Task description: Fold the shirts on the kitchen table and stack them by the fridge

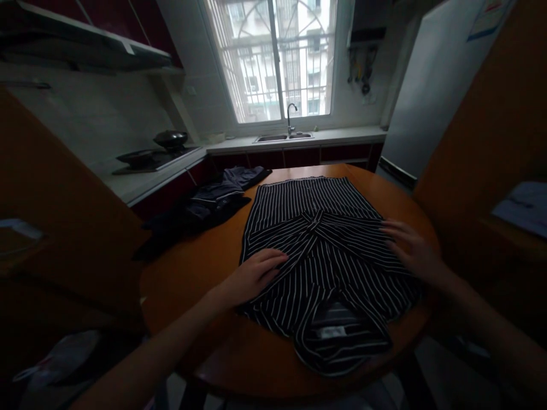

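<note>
A black shirt with white stripes (337,262) lies flat on the round wooden table (200,267). Its collar points toward me, with a pale label inside, and both sleeves are folded inward so the cuffs meet at the middle of the front. My left hand (256,273) rests with fingers extended on the left sleeve. On the other side, my right hand (408,247) touches the outer edge of the right sleeve, fingers spread. Neither hand grips the cloth.
Dark clothing (209,199) is heaped at the table's far left edge. Beyond stand a counter with a sink (284,138), a stove with a wok (171,139), and a fridge (440,85) at the right. Wooden panels flank the table.
</note>
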Motion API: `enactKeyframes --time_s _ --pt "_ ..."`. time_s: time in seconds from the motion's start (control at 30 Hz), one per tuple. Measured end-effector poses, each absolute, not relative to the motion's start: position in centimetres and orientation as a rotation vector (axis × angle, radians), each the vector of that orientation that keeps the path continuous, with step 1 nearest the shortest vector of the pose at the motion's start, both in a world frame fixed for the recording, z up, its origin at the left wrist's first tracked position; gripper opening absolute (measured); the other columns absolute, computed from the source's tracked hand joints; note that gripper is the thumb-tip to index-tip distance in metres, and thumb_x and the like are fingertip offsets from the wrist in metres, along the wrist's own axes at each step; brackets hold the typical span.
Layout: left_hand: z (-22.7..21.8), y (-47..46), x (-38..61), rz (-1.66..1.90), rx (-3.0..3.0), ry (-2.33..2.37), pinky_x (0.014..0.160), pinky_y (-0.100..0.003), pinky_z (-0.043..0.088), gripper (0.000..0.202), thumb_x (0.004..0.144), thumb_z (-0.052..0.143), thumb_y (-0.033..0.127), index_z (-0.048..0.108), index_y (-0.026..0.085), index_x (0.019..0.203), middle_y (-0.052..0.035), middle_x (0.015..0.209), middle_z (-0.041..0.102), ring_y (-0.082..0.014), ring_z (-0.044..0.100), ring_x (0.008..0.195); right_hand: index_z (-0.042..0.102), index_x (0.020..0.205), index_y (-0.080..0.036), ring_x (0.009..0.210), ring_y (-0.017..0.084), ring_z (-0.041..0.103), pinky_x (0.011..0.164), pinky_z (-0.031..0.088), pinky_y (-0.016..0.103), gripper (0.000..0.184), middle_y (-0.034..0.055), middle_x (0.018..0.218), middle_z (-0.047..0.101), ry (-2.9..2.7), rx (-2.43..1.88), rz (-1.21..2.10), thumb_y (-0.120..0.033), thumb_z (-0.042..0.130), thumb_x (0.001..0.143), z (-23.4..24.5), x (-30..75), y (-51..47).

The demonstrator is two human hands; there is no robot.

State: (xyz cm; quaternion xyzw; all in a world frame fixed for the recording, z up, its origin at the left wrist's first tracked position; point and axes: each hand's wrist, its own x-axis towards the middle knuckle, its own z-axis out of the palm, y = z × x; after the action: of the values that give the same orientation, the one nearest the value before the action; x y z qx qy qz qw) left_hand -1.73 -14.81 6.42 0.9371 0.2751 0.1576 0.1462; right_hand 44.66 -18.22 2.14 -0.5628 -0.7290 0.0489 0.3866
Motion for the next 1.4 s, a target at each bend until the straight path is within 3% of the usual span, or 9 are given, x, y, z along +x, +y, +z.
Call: enactKeyframes --time_s 0.13,0.23,0.43,0.63,0.8,0.9,1.03,1.13,1.4 --pt "7.4 -19.6 -1.6 0.361 2.719 0.673 0.106 -0.039 0.049 0.039 0.103 0.045 0.015 0.061 0.029 0.136 -0.0060 0.126 0.066 -0.0200 0.059 0.119 0.077 0.109 -0.028 0.118 0.028 0.063 0.103 0.052 0.050 0.026 0.0101 0.122 0.070 -2.140 -1.312 0.231 -0.037 0.055 0.097 2.5 42.6 -24.7" --pt "7.0 -22.7 -1.3 0.284 2.690 0.713 0.109 -0.039 0.048 0.053 0.097 0.047 0.008 0.053 0.032 0.145 -0.0042 0.135 0.062 -0.0197 0.056 0.126 0.075 0.116 -0.031 0.122 0.028 0.061 0.102 0.052 0.048 0.026 0.0092 0.129 0.068 -2.258 -1.296 0.308 -0.031 0.059 0.096 1.7 41.8 -28.2" --pt "5.0 -26.5 -0.6 0.143 2.613 0.862 0.121 -0.048 0.036 0.079 0.094 0.060 0.021 0.021 0.035 0.161 -0.0033 0.166 0.029 -0.0265 0.034 0.150 0.067 0.131 -0.032 0.128 0.027 0.058 0.106 0.051 0.046 0.037 0.0086 0.140 0.062 -2.295 -1.293 0.368 -0.028 0.060 0.095 -0.6 41.4 -30.1" --pt "1.3 -27.0 -0.7 0.098 2.668 0.847 0.122 -0.056 0.028 0.089 0.094 0.062 0.031 0.006 0.035 0.163 -0.0055 0.167 0.015 -0.0315 0.024 0.152 0.077 0.105 -0.030 0.117 0.025 0.066 0.097 0.057 0.039 0.022 0.0070 0.125 0.071 -2.259 -1.245 0.277 -0.028 0.056 0.099 -1.9 41.6 -29.3" --pt "-4.3 -25.1 -1.6 0.069 2.695 0.802 0.120 -0.056 0.033 0.088 0.097 0.061 0.032 0.004 0.035 0.163 -0.0070 0.164 0.023 -0.0322 0.030 0.150 0.078 0.104 -0.032 0.113 0.024 0.069 0.094 0.059 0.035 0.022 0.0048 0.121 0.073 -2.232 -1.206 0.227 -0.029 0.057 0.099 -2.1 42.0 -29.5" --pt "-5.7 -24.8 -1.8 0.123 2.706 0.832 0.119 -0.052 0.035 0.086 0.099 0.059 0.034 0.000 0.037 0.162 -0.0066 0.164 0.024 -0.0310 0.034 0.148 0.076 0.113 -0.036 0.114 0.025 0.069 0.095 0.059 0.035 0.024 0.0035 0.125 0.072 -2.216 -1.225 0.218 -0.028 0.060 0.096 -2.3 42.1 -29.9" --pt "-5.7 -24.9 -1.5 0.221 2.723 0.886 0.117 -0.051 0.039 0.088 0.098 0.061 0.038 0.000 0.039 0.162 -0.0071 0.165 0.022 -0.0323 0.033 0.148 0.057 0.144 -0.041 0.127 0.031 0.061 0.104 0.055 0.045 0.057 0.0049 0.145 0.059 -2.245 -1.299 0.205 -0.035 0.071 0.089 -1.9 41.6 -30.8" --pt "-5.8 -24.7 -1.2 0.214 2.739 0.817 0.116 -0.053 0.040 0.088 0.096 0.062 0.043 0.004 0.038 0.163 -0.0080 0.164 0.027 -0.0336 0.035 0.147 0.041 0.153 -0.043 0.136 0.034 0.052 0.108 0.051 0.053 0.077 0.0046 0.154 0.049 -2.336 -1.259 0.297 -0.038 0.075 0.084 -0.5 40.4 -31.3" --pt "-5.6 -24.7 -0.9 0.266 2.729 0.757 0.112 -0.050 0.046 0.082 0.094 0.065 0.039 0.018 0.041 0.161 -0.0058 0.157 0.041 -0.0304 0.050 0.139 0.051 0.147 -0.040 0.136 0.031 0.053 0.117 0.038 0.055 0.064 0.0056 0.147 0.056 -2.368 -1.146 0.511 -0.026 0.070 0.087 0.0 38.8 -30.8"
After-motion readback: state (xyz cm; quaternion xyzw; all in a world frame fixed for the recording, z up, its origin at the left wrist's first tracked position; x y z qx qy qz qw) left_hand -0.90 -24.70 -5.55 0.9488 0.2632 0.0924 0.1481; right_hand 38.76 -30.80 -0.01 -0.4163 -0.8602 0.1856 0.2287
